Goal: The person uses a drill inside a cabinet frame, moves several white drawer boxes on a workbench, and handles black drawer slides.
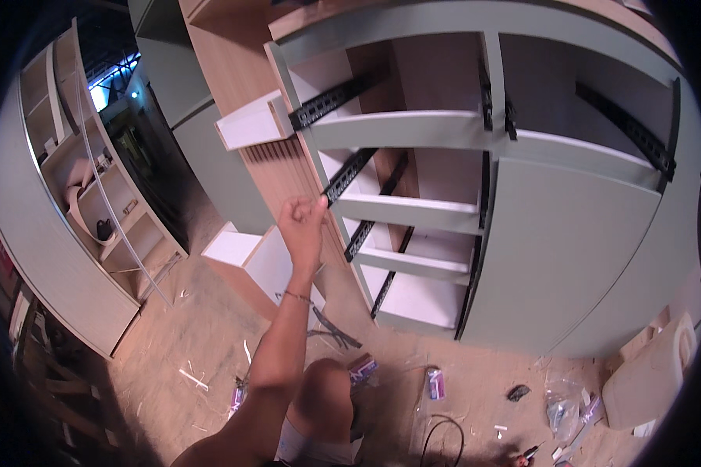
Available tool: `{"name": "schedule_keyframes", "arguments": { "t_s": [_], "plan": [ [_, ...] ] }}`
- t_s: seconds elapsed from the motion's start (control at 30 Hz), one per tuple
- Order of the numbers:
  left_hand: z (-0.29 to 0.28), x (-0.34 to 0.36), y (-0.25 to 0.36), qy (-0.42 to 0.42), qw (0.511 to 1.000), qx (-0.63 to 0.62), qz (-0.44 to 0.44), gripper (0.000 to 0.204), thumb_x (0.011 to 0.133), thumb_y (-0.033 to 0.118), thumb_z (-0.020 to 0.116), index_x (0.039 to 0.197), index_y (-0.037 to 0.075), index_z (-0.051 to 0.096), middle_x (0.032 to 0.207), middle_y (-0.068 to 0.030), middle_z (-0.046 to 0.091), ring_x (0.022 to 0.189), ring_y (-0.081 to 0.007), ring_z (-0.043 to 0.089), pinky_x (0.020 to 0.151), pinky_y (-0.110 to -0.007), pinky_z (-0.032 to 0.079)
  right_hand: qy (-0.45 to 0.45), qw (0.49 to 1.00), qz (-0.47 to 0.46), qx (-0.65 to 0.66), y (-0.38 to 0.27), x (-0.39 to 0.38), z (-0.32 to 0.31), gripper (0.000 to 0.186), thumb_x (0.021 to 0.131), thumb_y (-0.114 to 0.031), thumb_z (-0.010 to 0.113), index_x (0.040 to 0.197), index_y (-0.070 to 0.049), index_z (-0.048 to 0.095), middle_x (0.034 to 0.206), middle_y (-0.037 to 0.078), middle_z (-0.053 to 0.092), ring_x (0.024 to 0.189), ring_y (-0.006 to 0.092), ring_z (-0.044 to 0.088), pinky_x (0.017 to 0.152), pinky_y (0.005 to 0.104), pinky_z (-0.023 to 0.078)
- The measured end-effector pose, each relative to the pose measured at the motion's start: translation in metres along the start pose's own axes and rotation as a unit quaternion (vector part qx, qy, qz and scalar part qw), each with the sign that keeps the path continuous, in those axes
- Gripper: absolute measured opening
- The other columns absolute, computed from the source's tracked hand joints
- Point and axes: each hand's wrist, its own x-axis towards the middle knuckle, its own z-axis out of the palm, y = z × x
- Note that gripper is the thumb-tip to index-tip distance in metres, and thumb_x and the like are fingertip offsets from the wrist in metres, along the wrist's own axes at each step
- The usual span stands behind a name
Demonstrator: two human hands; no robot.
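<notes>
A person's left hand (302, 231), fingers curled, is at the front end of a black slotted drawer rail (348, 180), on the left side of the second of four stacked bays in a grey cabinet (568, 241); whether it grips the rail cannot be told. The rail's far end is hard to make out. Below, the forearm partly hides one bent knee (325, 393). At least three purple-and-white packets (436, 384) dot the floor (273, 436), their print too small to read; one pale jug (642, 389) sits at right.
</notes>
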Motion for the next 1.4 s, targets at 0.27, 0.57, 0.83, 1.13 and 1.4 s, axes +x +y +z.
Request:
{"name": "schedule_keyframes", "arguments": {
  "t_s": [0.27,0.57,0.83,1.13,1.4],
  "plan": [
    [0.037,-0.046,0.008,0.032,0.998,0.008,0.058,0.043,0.089,0.009,0.080,0.121,0.002,0.054,0.104,-0.0064,0.060,0.095,-0.0126,0.058,0.079,-0.025,0.046,-0.014,0.982,-0.080,-0.170,-0.045,-0.022,0.038,0.061,0.087,-0.036,0.072,0.136,-0.004,0.056,0.129,0.018,0.062,0.114,0.0311,0.062,0.099,0.0514,0.050],
    [0.095,-0.060,0.027,-0.088,0.932,-0.026,0.351,0.050,0.076,0.014,0.085,0.115,0.004,0.056,0.115,-0.0115,0.055,0.104,-0.0249,0.054,0.088,-0.038,0.043,0.059,0.941,-0.187,-0.274,-0.031,-0.039,-0.020,0.062,0.082,-0.032,0.077,0.134,-0.005,0.057,0.124,0.019,0.065,0.109,0.0331,0.065,0.095,0.0528,0.052],
    [0.143,-0.100,0.125,-0.568,0.710,-0.148,0.389,0.038,0.076,0.023,0.088,0.107,0.013,0.067,0.117,-0.0088,0.062,0.104,-0.0280,0.060,0.086,-0.042,0.046,0.047,0.882,-0.295,-0.366,-0.235,-0.106,0.014,0.026,0.095,-0.024,0.064,0.088,0.000,0.074,0.072,0.018,0.071,0.066,0.0337,0.072,0.070,0.0474,0.056],
    [-0.039,-0.052,0.152,-0.803,0.560,0.188,0.078,0.050,0.083,0.049,0.080,0.107,0.006,0.072,0.108,-0.0152,0.071,0.101,-0.0326,0.068,0.088,-0.044,0.053,-0.215,0.875,-0.345,-0.263,-0.390,-0.370,0.091,0.055,0.087,-0.015,0.061,0.143,-0.012,0.059,0.118,0.022,0.071,0.111,0.0414,0.067,0.098,0.0449,0.054],
    [-0.258,0.010,0.262,-0.648,0.421,0.493,-0.400,0.053,0.077,0.057,0.084,0.099,0.009,0.077,0.094,-0.0093,0.076,0.085,-0.0271,0.073,0.079,-0.043,0.059,-0.173,0.929,-0.147,-0.293,-0.293,-0.493,-0.080,0.050,0.086,-0.027,0.074,0.130,-0.004,0.066,0.107,0.020,0.075,0.098,0.0342,0.073,0.086,0.0421,0.058]
  ]
}}
